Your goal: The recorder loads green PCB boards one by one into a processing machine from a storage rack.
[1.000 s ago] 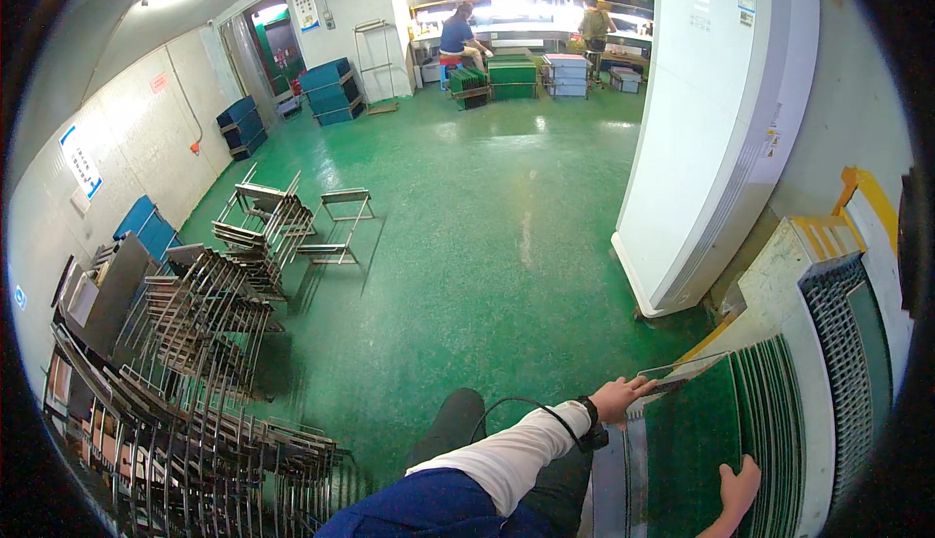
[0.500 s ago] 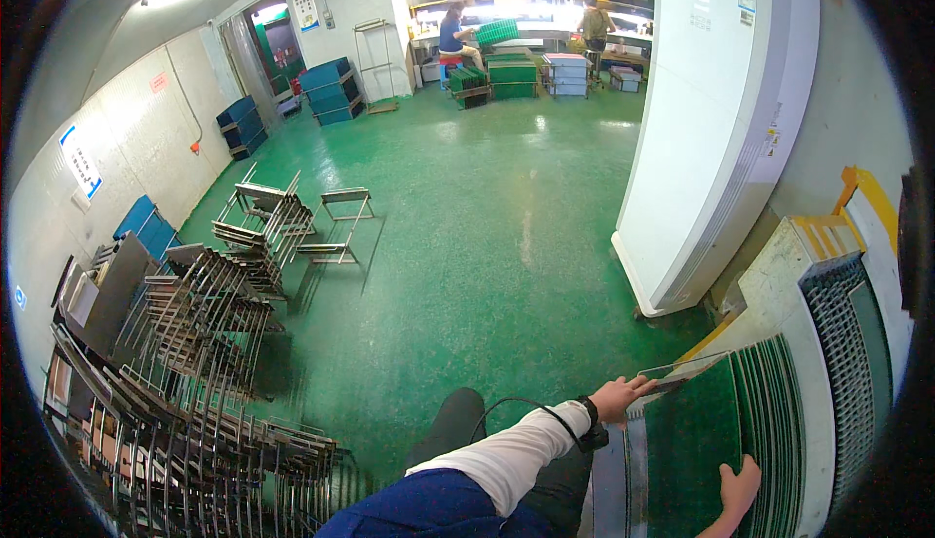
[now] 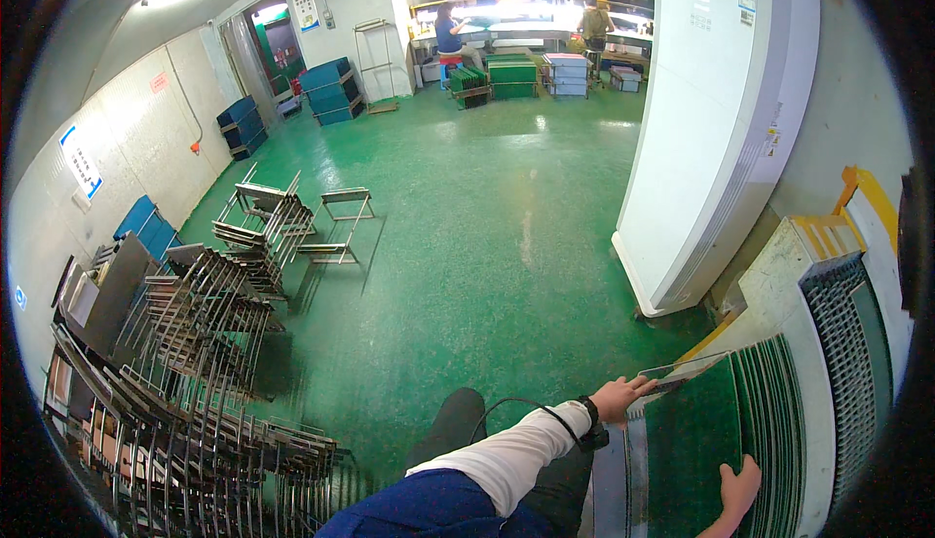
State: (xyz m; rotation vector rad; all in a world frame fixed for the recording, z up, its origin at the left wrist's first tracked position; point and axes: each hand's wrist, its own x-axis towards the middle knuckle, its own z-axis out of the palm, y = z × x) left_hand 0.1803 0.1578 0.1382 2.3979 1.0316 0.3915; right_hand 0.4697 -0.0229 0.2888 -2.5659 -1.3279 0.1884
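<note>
Several dark green panels (image 3: 779, 402) stand on edge in a row at the lower right, beside a thin metal frame (image 3: 682, 372). My left hand (image 3: 617, 400), with a black strap at the wrist, grips the front green panel (image 3: 690, 441) at its upper left corner, close to the frame. On that panel's right edge lies my right hand (image 3: 740, 487), thumb and fingers closed around it; part of its grip is hidden.
Stacked metal racks (image 3: 214, 333) crowd the left side, and one rack (image 3: 336, 226) stands apart on the green floor (image 3: 467, 246). A tall white cabinet (image 3: 696, 129) rises at the right. Two people work at a lit bench (image 3: 531, 27) far back, with a third person behind it.
My hands and the front panel look the same. At the far bench, the person on the left has moved the green panel away from the near side, toward the bench.
</note>
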